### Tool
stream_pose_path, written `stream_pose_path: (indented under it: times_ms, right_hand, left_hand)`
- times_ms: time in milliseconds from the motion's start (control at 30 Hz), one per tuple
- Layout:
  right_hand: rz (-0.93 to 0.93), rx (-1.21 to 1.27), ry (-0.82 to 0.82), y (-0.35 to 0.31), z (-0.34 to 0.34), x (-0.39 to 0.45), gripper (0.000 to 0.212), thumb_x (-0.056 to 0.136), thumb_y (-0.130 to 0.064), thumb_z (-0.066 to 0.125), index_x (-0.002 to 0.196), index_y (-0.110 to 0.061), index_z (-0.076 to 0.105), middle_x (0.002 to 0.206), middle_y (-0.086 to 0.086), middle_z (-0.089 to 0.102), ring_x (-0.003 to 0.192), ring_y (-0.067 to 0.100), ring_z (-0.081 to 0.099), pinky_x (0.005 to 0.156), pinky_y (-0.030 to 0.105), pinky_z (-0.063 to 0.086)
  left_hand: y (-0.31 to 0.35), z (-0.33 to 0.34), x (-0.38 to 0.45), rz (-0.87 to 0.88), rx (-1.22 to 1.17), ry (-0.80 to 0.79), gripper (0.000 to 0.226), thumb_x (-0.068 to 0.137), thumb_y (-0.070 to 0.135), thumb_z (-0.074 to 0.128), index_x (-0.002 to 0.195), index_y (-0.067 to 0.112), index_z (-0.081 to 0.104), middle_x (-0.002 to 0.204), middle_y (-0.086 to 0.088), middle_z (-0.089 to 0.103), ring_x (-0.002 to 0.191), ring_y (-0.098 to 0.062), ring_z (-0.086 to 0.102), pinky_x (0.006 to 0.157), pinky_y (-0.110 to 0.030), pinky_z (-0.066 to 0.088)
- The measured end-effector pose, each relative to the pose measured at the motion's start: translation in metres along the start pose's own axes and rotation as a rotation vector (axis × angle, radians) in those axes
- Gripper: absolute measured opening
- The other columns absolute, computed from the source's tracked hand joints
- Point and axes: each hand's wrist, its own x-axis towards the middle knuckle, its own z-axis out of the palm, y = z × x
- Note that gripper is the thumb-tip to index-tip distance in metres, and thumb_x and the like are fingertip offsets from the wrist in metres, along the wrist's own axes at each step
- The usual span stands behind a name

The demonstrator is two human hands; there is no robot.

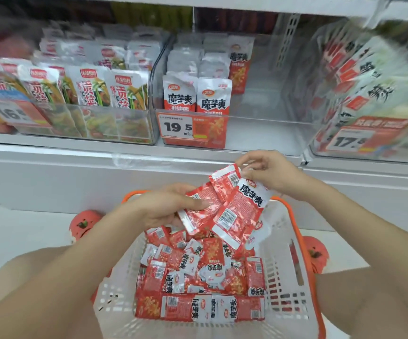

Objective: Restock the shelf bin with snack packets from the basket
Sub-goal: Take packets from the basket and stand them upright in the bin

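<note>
A white plastic basket (281, 243) with an orange rim sits below me, holding several red-and-white snack packets (198, 272). Above its far edge I hold a fanned bunch of the same packets (225, 206). My left hand (166, 206) grips the bunch from the left, thumb on top. My right hand (269, 172) pinches the upper ends of the packets. On the shelf straight ahead stands the clear bin (266, 118) with a 19.5 price tag; matching packets (195, 94) fill its left side and its right side is bare.
A clear bin of green-and-red packets (88, 94) stands to the left on the shelf, and a bin of larger bags (369, 94) to the right. The white shelf front (75, 172) runs between shelf and basket. Red slippers (85, 222) flank the basket.
</note>
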Motion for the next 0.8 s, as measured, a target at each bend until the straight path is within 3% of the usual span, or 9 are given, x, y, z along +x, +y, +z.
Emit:
stream_pose_path:
  times_ms: [100, 167, 267, 333, 367, 433, 533, 667, 800]
  right_hand:
    - [0.085, -0.014, 0.003, 0.008, 0.007, 0.003, 0.018, 0.088, 0.001, 0.063, 0.086, -0.017, 0.064, 0.072, 0.008, 0.063, 0.049, 0.004, 0.051, 0.04, 0.013, 0.033]
    - [0.154, -0.028, 0.031, 0.015, 0.016, 0.009, 0.02, 0.085, 0.001, 0.066, 0.083, -0.019, 0.065, 0.071, 0.009, 0.063, 0.055, 0.011, 0.051, 0.039, 0.015, 0.03]
    - [0.247, -0.06, 0.06, 0.019, 0.03, 0.015, 0.017, 0.083, 0.005, 0.066, 0.085, -0.013, 0.066, 0.065, 0.005, 0.061, 0.037, -0.003, 0.046, 0.035, 0.009, 0.028]
    - [0.263, -0.107, 0.063, 0.021, 0.036, 0.018, 0.017, 0.083, 0.004, 0.067, 0.085, -0.013, 0.067, 0.065, 0.002, 0.062, 0.033, -0.005, 0.045, 0.034, 0.007, 0.028]
    - [0.265, -0.121, 0.056, 0.021, 0.038, 0.019, 0.016, 0.083, 0.004, 0.067, 0.086, -0.012, 0.068, 0.064, 0.001, 0.062, 0.032, -0.004, 0.044, 0.033, 0.008, 0.027]
    - [0.247, -0.158, 0.048, 0.018, 0.037, 0.021, 0.016, 0.082, 0.003, 0.068, 0.088, -0.011, 0.068, 0.068, 0.004, 0.065, 0.033, -0.004, 0.045, 0.034, 0.009, 0.028]
    - [0.185, -0.246, 0.053, 0.016, 0.035, 0.022, 0.017, 0.082, 0.0, 0.071, 0.083, -0.016, 0.067, 0.076, 0.003, 0.07, 0.045, -0.009, 0.055, 0.042, 0.008, 0.037]
    - [0.108, -0.306, 0.048, 0.012, 0.04, 0.018, 0.014, 0.081, -0.001, 0.071, 0.085, -0.015, 0.07, 0.073, -0.004, 0.069, 0.063, 0.0, 0.063, 0.054, 0.017, 0.047]
    - [0.089, -0.272, 0.11, 0.015, 0.02, 0.02, 0.022, 0.084, 0.002, 0.066, 0.095, -0.015, 0.072, 0.07, -0.008, 0.068, 0.06, -0.004, 0.06, 0.062, 0.018, 0.047]
  left_hand:
    - [-0.008, 0.004, -0.001, -0.014, -0.05, 0.041, 0.024, 0.078, 0.01, 0.067, 0.102, 0.009, 0.068, 0.092, -0.009, 0.074, 0.072, -0.015, 0.071, 0.067, -0.031, 0.06]
    - [-0.01, 0.009, -0.001, -0.044, -0.119, 0.094, 0.016, 0.083, 0.005, 0.064, 0.098, 0.007, 0.068, 0.09, -0.011, 0.074, 0.07, -0.016, 0.071, 0.069, -0.033, 0.059]
    - [-0.009, 0.017, -0.001, -0.105, -0.243, 0.154, 0.01, 0.09, 0.002, 0.055, 0.091, 0.006, 0.065, 0.076, -0.011, 0.073, 0.06, -0.018, 0.07, 0.055, -0.03, 0.059]
    - [-0.005, 0.018, -0.001, -0.165, -0.278, 0.148, 0.008, 0.088, 0.013, 0.058, 0.092, 0.008, 0.062, 0.078, -0.013, 0.073, 0.06, -0.023, 0.071, 0.05, -0.031, 0.057]
    - [-0.002, 0.017, 0.0, -0.203, -0.272, 0.117, 0.019, 0.083, 0.022, 0.061, 0.096, 0.008, 0.062, 0.084, -0.016, 0.073, 0.064, -0.026, 0.072, 0.05, -0.031, 0.057]
    - [-0.001, 0.009, 0.005, -0.288, -0.25, 0.057, 0.043, 0.073, 0.042, 0.062, 0.1, 0.008, 0.063, 0.094, -0.018, 0.072, 0.071, -0.029, 0.072, 0.054, -0.033, 0.058]
    - [-0.007, 0.006, 0.017, -0.325, -0.18, 0.11, 0.048, 0.076, 0.06, 0.06, 0.089, 0.014, 0.066, 0.093, -0.008, 0.071, 0.08, -0.024, 0.069, 0.078, -0.038, 0.056]
    - [-0.023, 0.018, 0.031, -0.24, -0.073, 0.291, 0.027, 0.091, 0.036, 0.06, 0.1, 0.011, 0.065, 0.09, -0.008, 0.074, 0.078, -0.022, 0.07, 0.084, -0.04, 0.056]
    - [-0.023, 0.013, 0.028, -0.143, -0.024, 0.364, 0.017, 0.094, 0.025, 0.057, 0.095, 0.011, 0.067, 0.091, -0.013, 0.074, 0.082, -0.027, 0.069, 0.09, -0.047, 0.053]
